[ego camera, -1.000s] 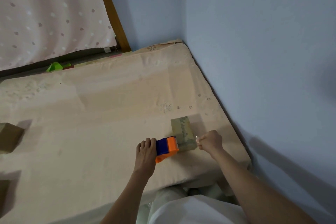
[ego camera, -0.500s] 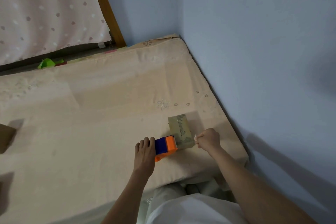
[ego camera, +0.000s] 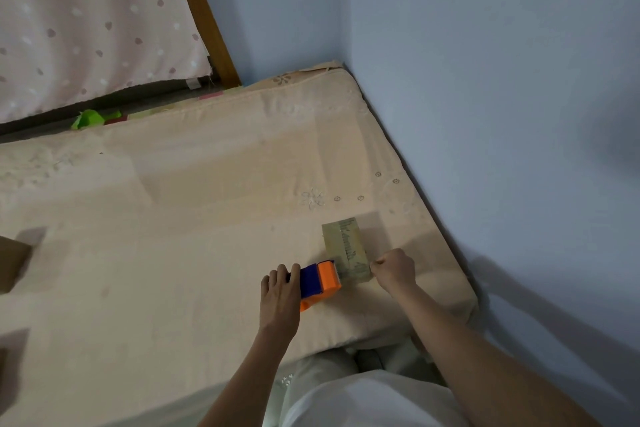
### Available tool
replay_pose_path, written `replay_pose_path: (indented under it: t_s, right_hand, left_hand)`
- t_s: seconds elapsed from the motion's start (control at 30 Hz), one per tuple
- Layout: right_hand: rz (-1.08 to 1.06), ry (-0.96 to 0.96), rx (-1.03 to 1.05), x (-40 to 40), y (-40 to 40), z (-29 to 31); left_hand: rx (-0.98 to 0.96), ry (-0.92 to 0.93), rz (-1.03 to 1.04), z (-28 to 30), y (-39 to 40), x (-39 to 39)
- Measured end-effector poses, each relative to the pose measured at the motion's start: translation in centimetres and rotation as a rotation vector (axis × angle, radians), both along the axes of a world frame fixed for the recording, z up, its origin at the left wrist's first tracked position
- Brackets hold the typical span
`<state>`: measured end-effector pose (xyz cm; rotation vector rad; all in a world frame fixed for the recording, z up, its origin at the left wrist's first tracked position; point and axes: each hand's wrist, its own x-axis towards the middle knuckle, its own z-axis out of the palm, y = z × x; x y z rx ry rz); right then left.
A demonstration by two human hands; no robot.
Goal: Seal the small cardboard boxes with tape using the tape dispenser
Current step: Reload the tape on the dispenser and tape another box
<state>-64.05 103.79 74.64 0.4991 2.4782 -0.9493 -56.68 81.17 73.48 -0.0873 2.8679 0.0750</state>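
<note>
The small box (ego camera: 346, 248) lies near the mattress's (ego camera: 207, 218) right edge, long axis running away from me, between my two hands. The tape dispenser (ego camera: 318, 282) touches its near left corner; my left hand (ego camera: 281, 291) curls over the dispenser. My right hand (ego camera: 394, 270), fingers closed, pinches the tape end at the box's near right corner.

We found open mattress (ego camera: 194, 218) from nine to twelve o'clock of the small box (ego camera: 344, 246). The wall (ego camera: 502, 114) closed off three o'clock, and another box (ego camera: 14, 267) sat far out at nine.
</note>
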Motion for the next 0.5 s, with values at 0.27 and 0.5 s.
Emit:
replay_pose_path:
  t_s: [0.27, 0.5]
  right_hand:
    - [-0.204, 0.092, 0.007, 0.0, 0.3, 0.4]
    - [-0.046, 0.014, -0.113, 0.0, -2.9, 0.8]
  left_hand:
    - [-0.038, -0.007, -0.015, 0.6, 0.3, 0.0]
    - [-0.055, -0.011, -0.037, 1.0, 0.1, 0.1]
